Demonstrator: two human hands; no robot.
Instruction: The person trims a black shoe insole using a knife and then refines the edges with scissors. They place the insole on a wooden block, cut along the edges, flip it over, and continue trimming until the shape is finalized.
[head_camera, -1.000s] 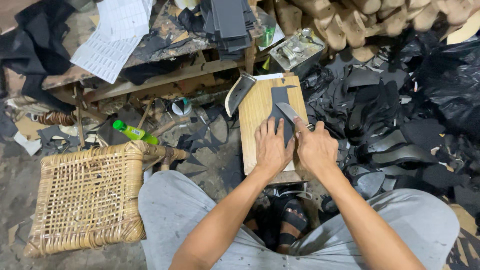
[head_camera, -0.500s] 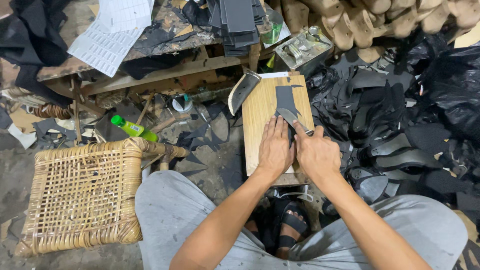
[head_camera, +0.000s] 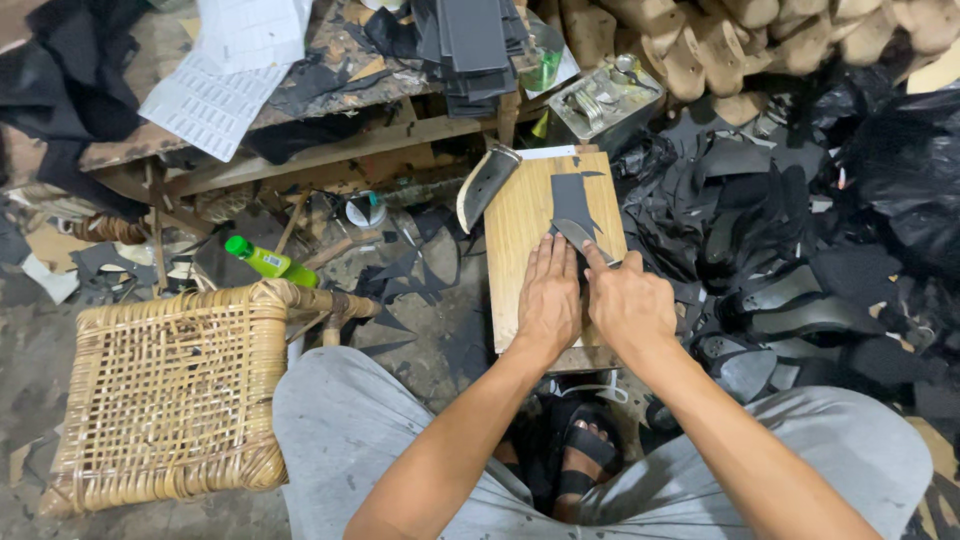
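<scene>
Left hand (head_camera: 548, 297) flat, fingers together, pinning dark sheet (head_camera: 572, 203) on wooden board (head_camera: 520, 240) | right hand (head_camera: 628, 305) gripping knife (head_camera: 580, 237), blade just beyond left fingertips | sheet extends ahead of fingers

Cluttered floor (head_camera: 430, 340), wicker stool (head_camera: 170, 400)

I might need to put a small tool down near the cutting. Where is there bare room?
The wooden board is bare on its left strip, between the curved blade and the left hand. The wicker stool seat is bare too. Right of the right hand, black offcuts crowd the floor.
</scene>
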